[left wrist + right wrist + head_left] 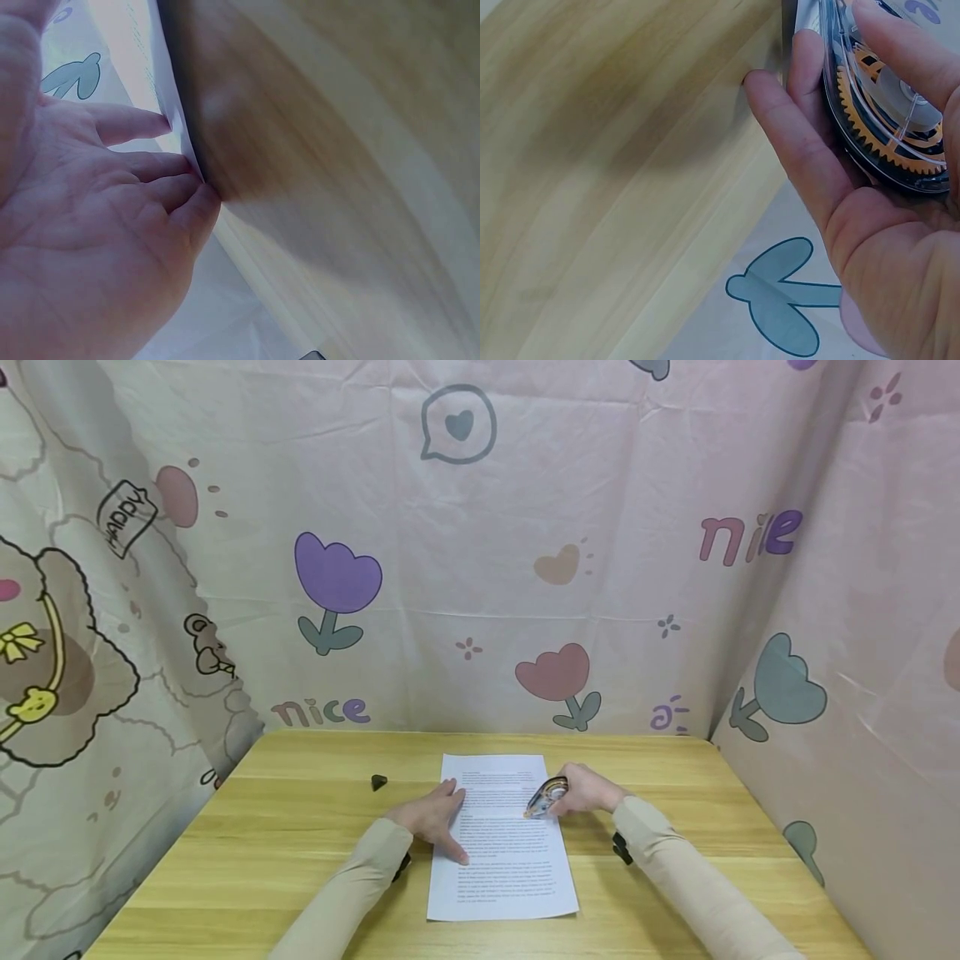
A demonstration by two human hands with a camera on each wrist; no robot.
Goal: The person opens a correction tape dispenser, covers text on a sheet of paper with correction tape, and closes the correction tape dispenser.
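Observation:
A printed sheet of paper (pixel 510 885) lies on the wooden table, its long sides running away from me. My left hand (pixel 431 818) rests on the sheet's left edge with thumb and fingers spread; in the left wrist view its fingertips (pixel 206 196) touch the paper's edge. Between thumb and fingers, my right hand (pixel 588 789) grips a correction tape dispenser (pixel 550 795), its tip down at the text near the sheet's right side. Orange gear teeth show through the clear case of the correction tape (pixel 885 142) in the right wrist view.
A small black piece (pixel 378 782) lies on the wooden table (pixel 300 827), left of the sheet. Behind the table and along both sides hangs a patterned curtain (pixel 450 568). Dark devices are strapped under both wrists.

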